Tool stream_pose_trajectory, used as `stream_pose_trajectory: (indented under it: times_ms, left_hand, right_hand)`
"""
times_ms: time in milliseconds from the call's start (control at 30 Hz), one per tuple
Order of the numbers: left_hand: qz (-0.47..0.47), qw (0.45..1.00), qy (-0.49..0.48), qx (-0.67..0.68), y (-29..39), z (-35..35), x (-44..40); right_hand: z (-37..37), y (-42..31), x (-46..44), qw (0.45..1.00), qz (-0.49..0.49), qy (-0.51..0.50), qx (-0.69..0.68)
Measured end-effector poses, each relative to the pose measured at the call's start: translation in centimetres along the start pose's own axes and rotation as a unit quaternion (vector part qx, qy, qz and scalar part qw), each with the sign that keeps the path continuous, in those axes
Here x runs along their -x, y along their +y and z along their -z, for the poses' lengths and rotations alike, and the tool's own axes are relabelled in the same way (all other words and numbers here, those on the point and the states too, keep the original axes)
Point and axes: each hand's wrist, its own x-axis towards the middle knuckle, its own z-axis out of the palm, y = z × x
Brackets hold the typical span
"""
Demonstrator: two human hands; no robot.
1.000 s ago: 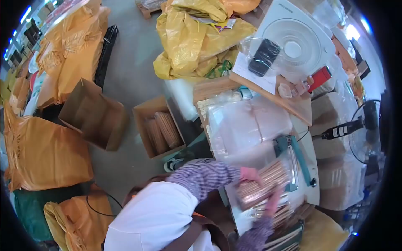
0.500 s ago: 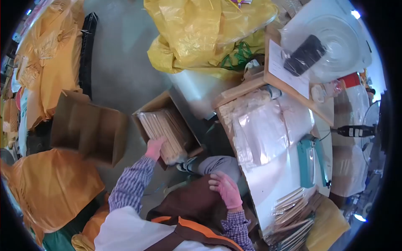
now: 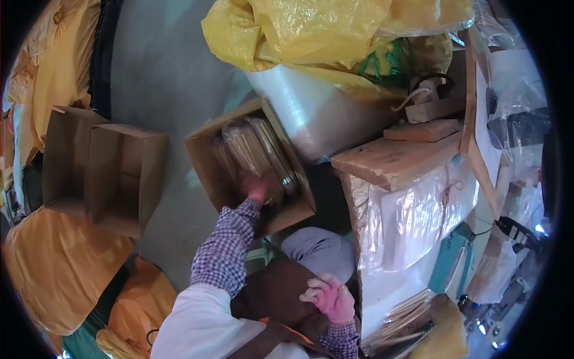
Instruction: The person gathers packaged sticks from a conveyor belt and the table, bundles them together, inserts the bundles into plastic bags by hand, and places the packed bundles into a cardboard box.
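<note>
An open cardboard box (image 3: 206, 173) holds a row of flat brown packets (image 3: 251, 143) in clear plastic, standing on edge and leaning. My left hand (image 3: 257, 186), in a pink glove, reaches down inside the box and is closed on the near end of the packets; its fingertips are partly hidden in shadow. My right hand (image 3: 332, 297), also gloved in pink, hovers near my lap beside the table edge. Its fingers are loosely bent and apart, with nothing in them.
Two open cardboard boxes (image 3: 127, 133) stand left, near orange-covered bundles (image 3: 66, 263). A large yellow plastic bag (image 3: 323, 30) lies ahead. On the right, a table (image 3: 382, 299) bears clear plastic bags (image 3: 412, 227), a teal sealer (image 3: 449, 257) and more brown packets (image 3: 403, 317).
My left hand has moved right and deeper into the box, and the packets sit further inside, toward its right wall. My right hand's fingers are more curled. The view has shifted.
</note>
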Motion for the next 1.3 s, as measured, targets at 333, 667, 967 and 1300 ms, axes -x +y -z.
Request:
stream_pose_trajectory:
  times_ms: [333,667,967,1300]
  left_hand:
    - [-0.037,0.986,-0.077,-0.144,-6.5,-1.2,-6.9]
    - [-0.127,0.987,0.087,0.050,-6.1,0.7,-1.4]
    - [-0.488,0.815,0.145,-0.275,-1.9,-3.7,-0.4]
    - [-0.507,0.817,-0.256,-0.102,-2.9,-3.3,-11.0]
  right_hand:
    - [2.4,0.6,1.0,0.996,0.045,-0.023,-0.075]
    - [2.9,0.7,1.1,0.992,0.062,-0.065,-0.091]
    - [3.1,0.7,1.1,0.989,0.056,-0.083,-0.108]
    - [1.4,-1.3,2.5,0.987,0.066,-0.055,0.137]
